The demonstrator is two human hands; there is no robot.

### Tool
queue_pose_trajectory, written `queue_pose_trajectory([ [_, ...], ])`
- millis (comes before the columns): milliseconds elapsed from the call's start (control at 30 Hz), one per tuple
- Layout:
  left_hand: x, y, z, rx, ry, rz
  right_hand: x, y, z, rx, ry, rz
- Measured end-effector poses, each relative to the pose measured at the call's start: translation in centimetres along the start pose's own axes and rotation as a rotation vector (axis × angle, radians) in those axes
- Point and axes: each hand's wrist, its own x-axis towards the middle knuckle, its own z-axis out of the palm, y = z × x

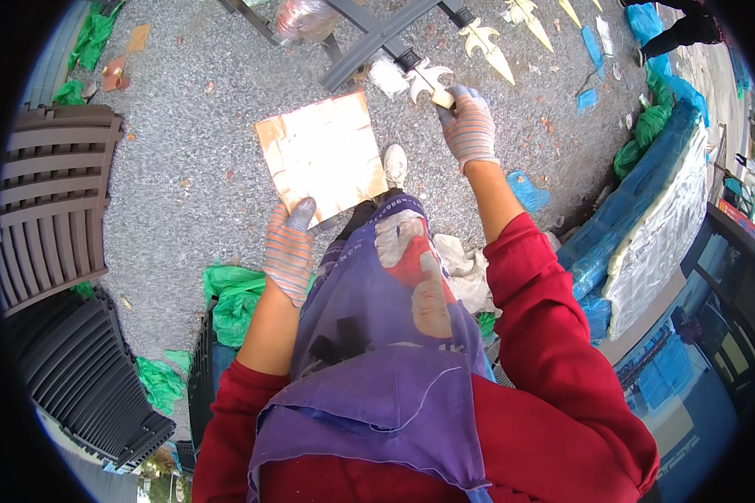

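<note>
Your left hand (290,251) grips the lower edge of a square board (323,155), thumb on top. Right of it, a pale spear point (426,77) juts from the dark rail (383,38), its long axis slanting down and right, toward your right hand (470,130). That hand is closed on a small yellowish block (443,99) at the tip; I can't tell if it's a brush. You seem to be coating the point, which calls for light, steady strokes.

Black slatted panels (88,369) beside green plastic (159,383).
</note>
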Motion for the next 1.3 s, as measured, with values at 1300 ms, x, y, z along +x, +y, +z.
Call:
queue_pose_trajectory([
  [1300,-0.7,-0.5,5.6,0.213,-0.084,0.083,-8.0,-10.5,-2.3,0.626,-0.162,0.149],
])
